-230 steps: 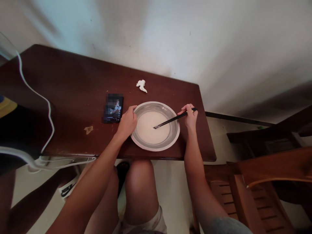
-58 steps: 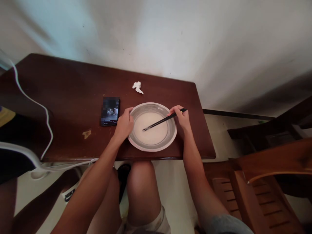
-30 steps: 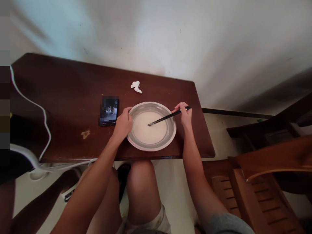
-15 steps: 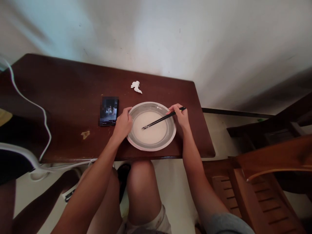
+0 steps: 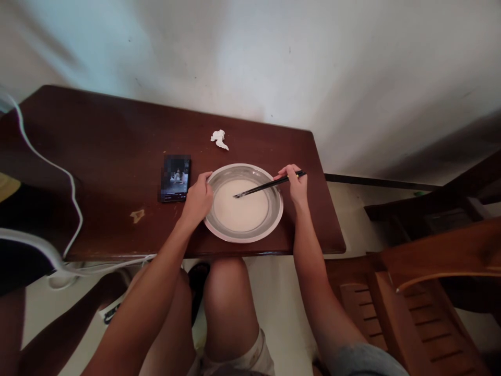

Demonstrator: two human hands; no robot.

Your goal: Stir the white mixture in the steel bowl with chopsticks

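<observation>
A wide, shallow metal bowl stands near the table's front edge, with a pale, milky mixture covering its bottom. My left hand grips the bowl's left rim, fingers closed over the edge. Over the right rim, my right hand is closed around a pair of black chopsticks. The chopsticks slant down to the left, their whitened tips at the mixture near the bowl's middle. Whether the tips are dipped in or just above it, I cannot tell.
On the dark wooden table, a phone with a lit screen lies left of the bowl. Crumpled white tissue lies behind the bowl. A white cable crosses the table's left side. A wooden chair stands to the right.
My right hand has shifted a little to the right with the chopsticks, and their tips have moved right and slightly away from me. My left hand and the bowl stay in place.
</observation>
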